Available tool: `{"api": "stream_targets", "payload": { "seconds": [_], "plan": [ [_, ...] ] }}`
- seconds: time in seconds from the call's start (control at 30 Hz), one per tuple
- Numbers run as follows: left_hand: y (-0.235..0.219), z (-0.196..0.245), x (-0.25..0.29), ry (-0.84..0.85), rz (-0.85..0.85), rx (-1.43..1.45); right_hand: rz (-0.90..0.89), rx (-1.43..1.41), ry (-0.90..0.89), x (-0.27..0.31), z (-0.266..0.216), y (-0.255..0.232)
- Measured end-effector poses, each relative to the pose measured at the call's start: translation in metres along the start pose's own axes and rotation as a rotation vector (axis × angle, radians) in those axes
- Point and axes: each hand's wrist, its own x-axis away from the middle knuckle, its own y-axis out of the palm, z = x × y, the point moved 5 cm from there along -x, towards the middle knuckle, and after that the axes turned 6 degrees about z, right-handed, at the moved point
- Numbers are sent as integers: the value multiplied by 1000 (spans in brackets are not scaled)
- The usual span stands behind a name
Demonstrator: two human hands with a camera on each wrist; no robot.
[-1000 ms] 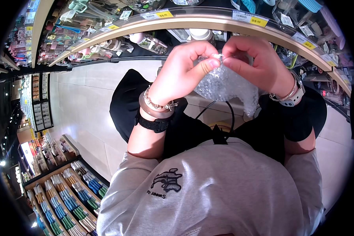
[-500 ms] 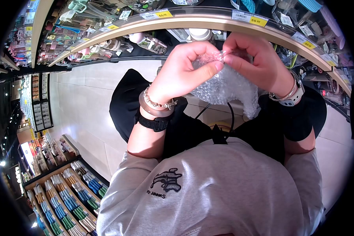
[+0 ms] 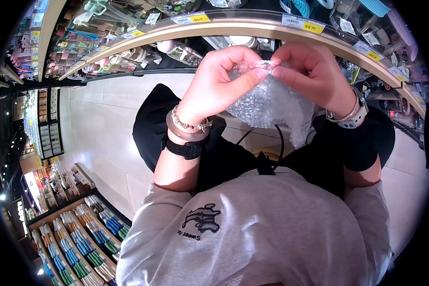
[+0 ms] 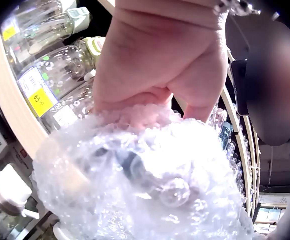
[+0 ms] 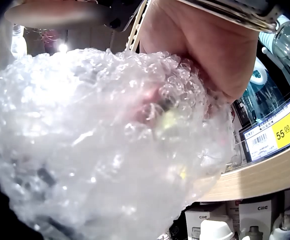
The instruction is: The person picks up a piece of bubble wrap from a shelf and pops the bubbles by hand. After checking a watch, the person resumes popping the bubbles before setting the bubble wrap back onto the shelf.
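Bubble wrap [image 3: 271,102] held in mid-air before the shelf [image 3: 252,26], hanging below both hands. Left hand [image 3: 219,86] and right hand [image 3: 312,78] each pinch its top edge, fingertips nearly meeting.

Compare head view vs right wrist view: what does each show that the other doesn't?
Head only: both hands at once, left hand and right hand pinching the top edge of the clear bubble wrap sheet; grey sweatshirt; beaded bracelet; tiled floor.

Right wrist only: close detail of the bubbles, white boxed items under the shelf.

Both: bubble wrap, right hand, curved wooden shelf edge with a yellow 55.00 price tag.
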Motion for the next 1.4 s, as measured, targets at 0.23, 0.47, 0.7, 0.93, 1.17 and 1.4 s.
{"api": "stream_targets", "payload": {
  "seconds": [0.23,0.47,0.7,0.93,1.17,1.4],
  "plan": [
    [5,4,-3,-1,85,31,65,-106,-184,-1,3,1],
    [3,9,-5,17,101,23,79,-117,-53,2,-3,-3],
    [-1,3,-2,-19,141,5,105,106,-155,-2,-3,-1],
    [-1,1,-2,38,56,-148,93,175,-132,-2,1,0],
    [-3,4,-4,24,87,-110,186,35,-215,-2,3,-12],
    [-13,-1,-5,-28,261,-191,542,766,-745,9,-24,-3]
  ]
}}
